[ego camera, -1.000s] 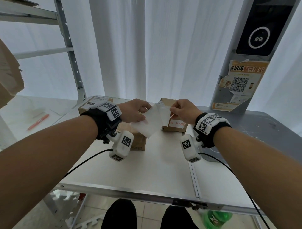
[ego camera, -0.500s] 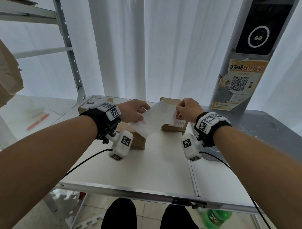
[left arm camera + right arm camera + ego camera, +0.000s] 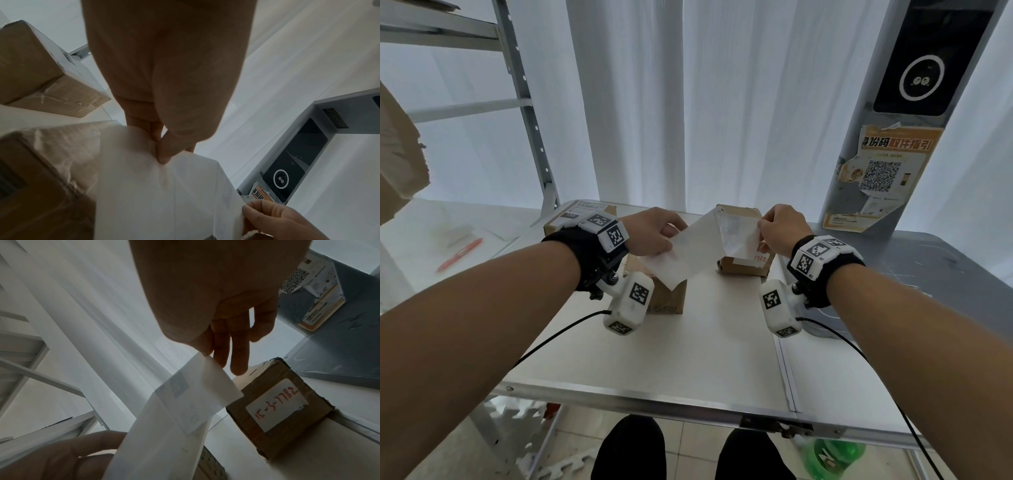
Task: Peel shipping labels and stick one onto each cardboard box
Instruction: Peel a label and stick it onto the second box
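We hold a white label sheet (image 3: 690, 251) in the air above the table (image 3: 688, 349), stretched between both hands. Our left hand (image 3: 654, 231) has its grip closed on the sheet's left part, thumb pressed on top and fingers curled beneath, as the left wrist view shows. Our right hand (image 3: 779, 226) pinches the corner of the label (image 3: 739, 233) between thumb and forefinger, its other fingers loose; the label is bent up and away from the backing at a fold. Under the left hand sits a cardboard box (image 3: 667, 298) on the table. Behind the right hand stands a second box (image 3: 281, 407) carrying a white sticker with red handwritten digits. A third box (image 3: 582, 214), with a printed label on top, lies at the table's far left corner. A red pen (image 3: 460, 255) lies on the surface to the left.
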